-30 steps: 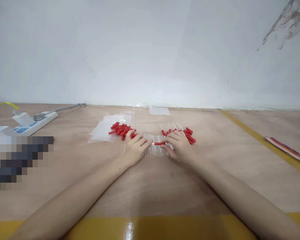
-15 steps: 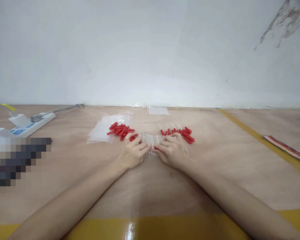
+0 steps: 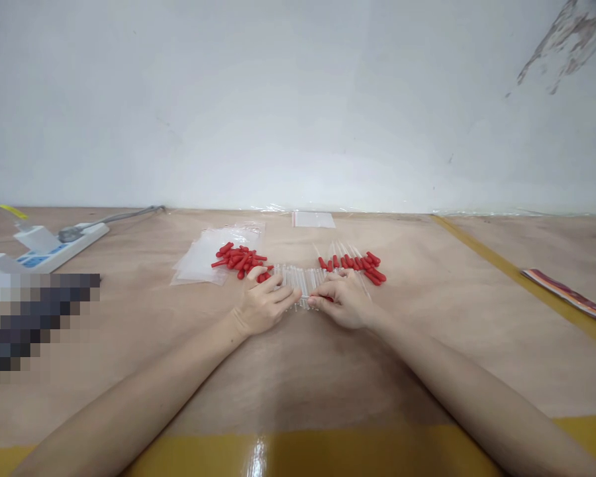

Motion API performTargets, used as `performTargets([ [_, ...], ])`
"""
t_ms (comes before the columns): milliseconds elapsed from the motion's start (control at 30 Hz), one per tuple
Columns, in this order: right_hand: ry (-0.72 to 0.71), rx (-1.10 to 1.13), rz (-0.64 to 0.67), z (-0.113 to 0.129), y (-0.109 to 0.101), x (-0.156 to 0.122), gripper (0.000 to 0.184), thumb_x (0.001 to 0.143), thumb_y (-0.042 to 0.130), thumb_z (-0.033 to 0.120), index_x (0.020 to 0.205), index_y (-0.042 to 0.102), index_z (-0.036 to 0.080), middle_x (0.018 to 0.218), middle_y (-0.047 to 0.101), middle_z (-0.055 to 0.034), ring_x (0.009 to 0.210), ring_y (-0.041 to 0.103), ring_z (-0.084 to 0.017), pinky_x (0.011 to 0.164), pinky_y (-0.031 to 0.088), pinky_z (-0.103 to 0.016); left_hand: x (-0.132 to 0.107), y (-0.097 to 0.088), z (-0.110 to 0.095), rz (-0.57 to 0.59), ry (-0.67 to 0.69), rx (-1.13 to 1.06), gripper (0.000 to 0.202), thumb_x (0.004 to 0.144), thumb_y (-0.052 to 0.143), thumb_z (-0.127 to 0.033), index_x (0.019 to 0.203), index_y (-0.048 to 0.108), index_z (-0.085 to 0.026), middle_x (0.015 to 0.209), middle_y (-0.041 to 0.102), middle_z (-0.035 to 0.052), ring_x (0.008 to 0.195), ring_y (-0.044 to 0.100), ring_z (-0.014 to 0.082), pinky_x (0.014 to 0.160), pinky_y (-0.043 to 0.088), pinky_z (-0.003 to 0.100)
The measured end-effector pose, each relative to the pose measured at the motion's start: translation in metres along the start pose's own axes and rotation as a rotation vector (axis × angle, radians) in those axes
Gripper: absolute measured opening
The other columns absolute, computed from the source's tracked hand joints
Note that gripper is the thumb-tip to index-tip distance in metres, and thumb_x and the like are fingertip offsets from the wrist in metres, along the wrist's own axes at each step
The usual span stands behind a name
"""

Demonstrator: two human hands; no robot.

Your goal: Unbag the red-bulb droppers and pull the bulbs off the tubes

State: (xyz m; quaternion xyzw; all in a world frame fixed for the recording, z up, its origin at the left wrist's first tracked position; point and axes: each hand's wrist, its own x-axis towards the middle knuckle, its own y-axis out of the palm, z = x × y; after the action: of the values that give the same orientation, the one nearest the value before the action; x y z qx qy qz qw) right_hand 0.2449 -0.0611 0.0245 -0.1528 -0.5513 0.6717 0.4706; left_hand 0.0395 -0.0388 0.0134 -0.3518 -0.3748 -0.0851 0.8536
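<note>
My left hand (image 3: 265,303) is closed, its fingertips pinching one end of a thin clear dropper tube (image 3: 304,297) that lies crosswise between my hands. My right hand (image 3: 346,299) is closed around a red rubber dropper bulb (image 3: 328,299) at the tube's other end. How far the tube sits inside the bulb is hidden by my fingers. Beneath and behind my fingertips lies a row of loose clear tubes (image 3: 293,277). Just beyond my left hand is a pile of red bulbs (image 3: 241,258). Past my right hand lie several droppers with red bulbs (image 3: 362,262) fitted on their tubes.
Clear plastic bags (image 3: 193,262) lie under the bulb pile. Another small bag (image 3: 314,220) is near the wall. At the left are a white power strip (image 3: 79,242) with plugs and a blurred-out dark object (image 3: 34,318). A colourful flat packet (image 3: 569,298) lies far right.
My right fingers have shifted and drawn together, and a red bulb now shows between them. A tube is visible between both hands. My left hand has barely moved.
</note>
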Motion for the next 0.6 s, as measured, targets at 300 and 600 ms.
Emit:
performTargets([
  [300,-0.101,-0.123,-0.132,-0.003,-0.002,-0.003,0.033,0.087,0.044,0.04,0.067,0.064,0.022,0.056,0.058,0.0026,0.067,0.047,-0.012,0.075,0.02,-0.032,-0.001,-0.002,0.003,0.07,-0.057,-0.066,0.018,0.083,0.046,-0.015,0.082,0.06,-0.026,0.064,0.064,-0.006,0.07,0.053,0.0116,0.079,0.026,0.037],
  [600,-0.445,-0.611,-0.503,-0.022,0.003,-0.012,0.014,0.087,0.048,0.03,0.083,0.062,0.027,0.064,0.063,0.0076,0.073,0.051,-0.009,0.08,0.019,-0.033,0.001,-0.001,-0.005,0.154,-0.304,-0.345,0.016,0.084,0.048,-0.022,0.081,0.064,-0.023,0.064,0.066,-0.0036,0.061,0.05,0.0119,0.077,0.026,0.038],
])
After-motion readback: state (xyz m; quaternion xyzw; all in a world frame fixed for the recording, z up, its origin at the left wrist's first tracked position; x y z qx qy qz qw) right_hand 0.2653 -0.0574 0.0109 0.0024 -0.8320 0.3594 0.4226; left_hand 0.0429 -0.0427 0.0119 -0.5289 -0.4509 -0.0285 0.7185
